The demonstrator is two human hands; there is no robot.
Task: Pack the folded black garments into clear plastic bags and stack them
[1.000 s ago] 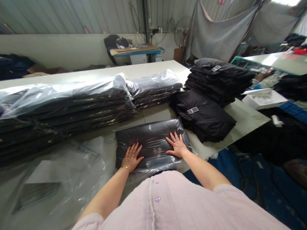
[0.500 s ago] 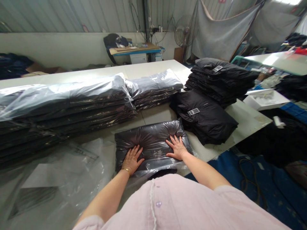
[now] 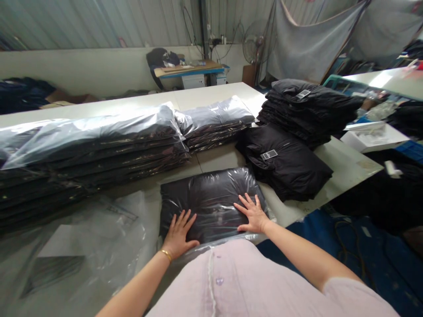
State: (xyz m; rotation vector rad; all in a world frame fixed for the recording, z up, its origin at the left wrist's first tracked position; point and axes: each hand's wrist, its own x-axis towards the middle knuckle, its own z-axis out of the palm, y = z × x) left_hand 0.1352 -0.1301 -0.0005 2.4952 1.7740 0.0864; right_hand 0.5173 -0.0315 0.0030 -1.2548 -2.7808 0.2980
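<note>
In front of my body lies a folded black garment in a clear plastic bag (image 3: 211, 193), flat on the table. My left hand (image 3: 179, 234) rests with fingers spread on its near left part; a gold bracelet circles that wrist. On the near right part, my right hand (image 3: 251, 214) presses down, fingers also spread. Neither hand grips anything. Just beyond the bag's right end is a black folded garment with a tag (image 3: 284, 163), not bagged. Loose clear plastic bags (image 3: 109, 237) are spread left of my left hand.
Stacked bagged garments (image 3: 92, 141) line the left, with a shorter bagged stack (image 3: 216, 121) beside them. A pile of black garments (image 3: 310, 108) stands at the back right. A white box (image 3: 375, 136) sits beyond the table's right edge. A fan (image 3: 254, 42) is by the wall.
Both hands have slid toward my body and slightly apart over the bagged garment, still flat on it. The bag's top looks smoother at the far side.
</note>
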